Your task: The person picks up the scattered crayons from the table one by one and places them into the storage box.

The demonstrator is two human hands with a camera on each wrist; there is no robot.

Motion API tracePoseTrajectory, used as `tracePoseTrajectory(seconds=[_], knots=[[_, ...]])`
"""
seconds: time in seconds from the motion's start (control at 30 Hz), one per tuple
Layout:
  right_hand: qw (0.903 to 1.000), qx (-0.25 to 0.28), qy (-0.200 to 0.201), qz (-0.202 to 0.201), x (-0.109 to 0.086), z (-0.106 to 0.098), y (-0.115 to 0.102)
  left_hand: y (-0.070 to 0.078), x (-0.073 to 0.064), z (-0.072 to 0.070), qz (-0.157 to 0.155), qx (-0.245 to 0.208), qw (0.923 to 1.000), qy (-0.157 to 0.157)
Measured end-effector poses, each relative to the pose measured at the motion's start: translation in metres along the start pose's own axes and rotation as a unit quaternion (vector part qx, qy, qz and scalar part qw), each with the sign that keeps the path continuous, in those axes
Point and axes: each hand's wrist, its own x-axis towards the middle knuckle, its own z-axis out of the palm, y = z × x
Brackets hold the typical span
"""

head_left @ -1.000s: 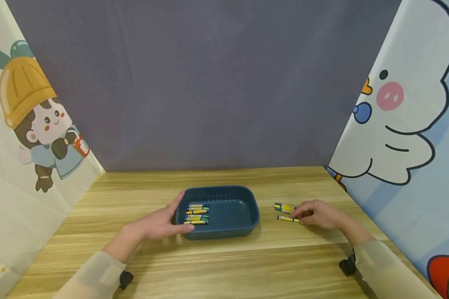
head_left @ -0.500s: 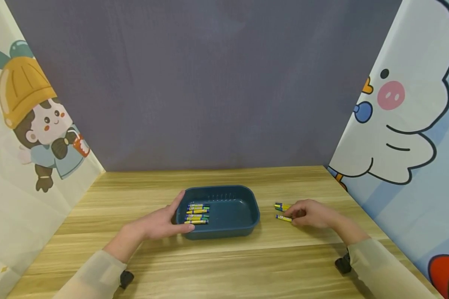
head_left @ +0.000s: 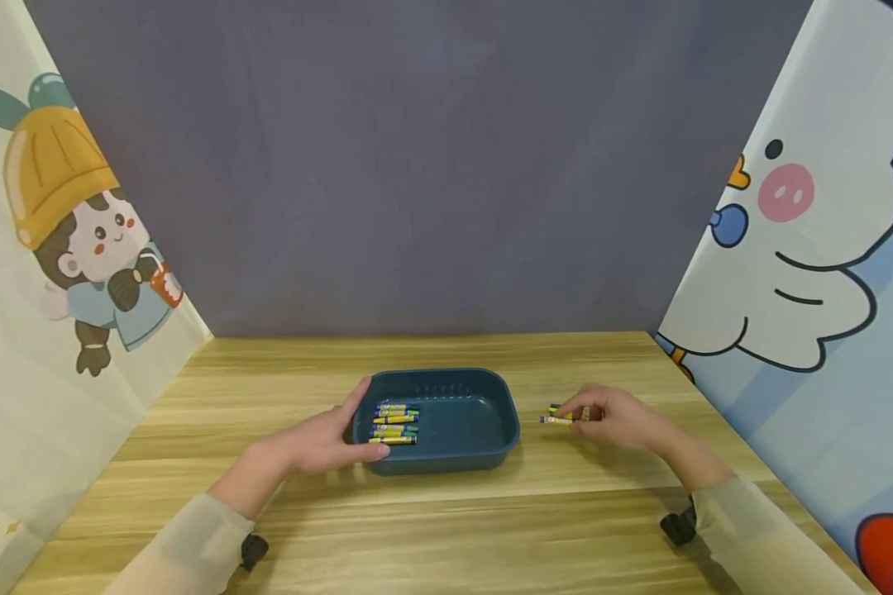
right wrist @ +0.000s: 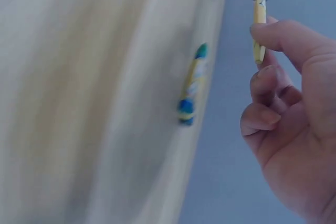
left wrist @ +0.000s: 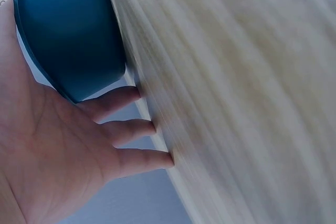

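Note:
My left hand [head_left: 320, 442] is spread against the left end of a dark blue tray [head_left: 446, 464], thumb over the front rim and index finger near the back corner. In the left wrist view the other fingers reach straight down to the table beside the tray [left wrist: 68, 30]. Several wrapped crayons [head_left: 394, 419] lie in a row inside its left half. To the right of the tray, my right hand [head_left: 616, 417] pinches a yellow crayon [right wrist: 260, 11] between thumb and fingertips, above the table. A green-tipped crayon [right wrist: 193, 85] lies below it on the table, partly hidden in the head view.
The wooden table [head_left: 446, 537] runs back to a grey panel [head_left: 432, 165]. Printed cartoon panels stand along the left side [head_left: 82, 248] and the right side [head_left: 811, 207].
My right hand has picked up the near yellow crayon from the table, raising it and moving it slightly left. The left hand has stayed at the tray's left end.

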Motion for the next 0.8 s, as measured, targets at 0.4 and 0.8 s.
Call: tracePoseTrajectory(seconds=[0.4, 0.8], knots=[[0.9996, -0.004, -0.003, -0.029, 0.036, -0.003, -0.055, 0.000, 0.000, 0.000, -0.003, -0.004, 1.0000, -0.002], [0.9954, 0.006, -0.061, -0.073, 0.094, 0.033, -0.101, 0.000, 0.001, 0.000, -0.003, -0.008, 1.0000, -0.003]])
